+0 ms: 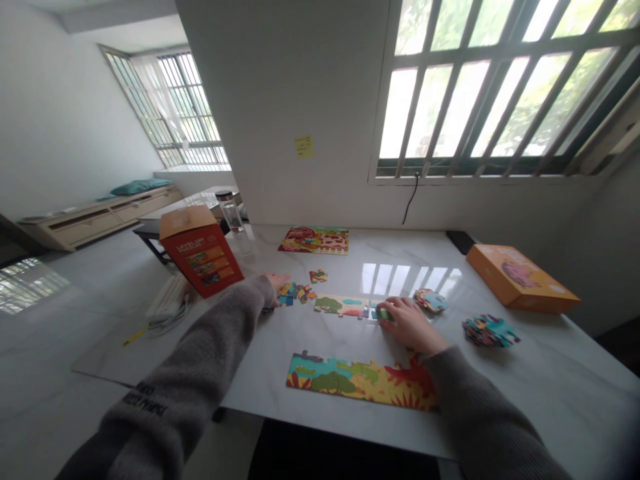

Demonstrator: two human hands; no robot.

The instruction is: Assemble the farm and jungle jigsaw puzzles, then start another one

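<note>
My right hand (pixel 407 321) has its fingers closed on a small puzzle piece (pixel 383 313) at the right end of a short joined strip (pixel 345 307). Whether that piece is locked into the strip I cannot tell. My left hand (pixel 276 283) lies at the left side of a loose heap of puzzle pieces (pixel 299 292), fingers stretched out and partly hidden by the sleeve. One puzzle piece (pixel 318 275) lies apart, just above the heap. Nearer to me is a longer assembled puzzle strip (pixel 350 381) with green and red animals, its right end under my right forearm.
Two piles of pieces, a pale one (pixel 431 300) and a teal one (pixel 493 331), lie right of my hand. Farther out are an orange box (pixel 520 277), a red puzzle box (pixel 203 257), a glass bottle (pixel 231 212), a farm picture (pixel 315 240) and a white power strip (pixel 167 297).
</note>
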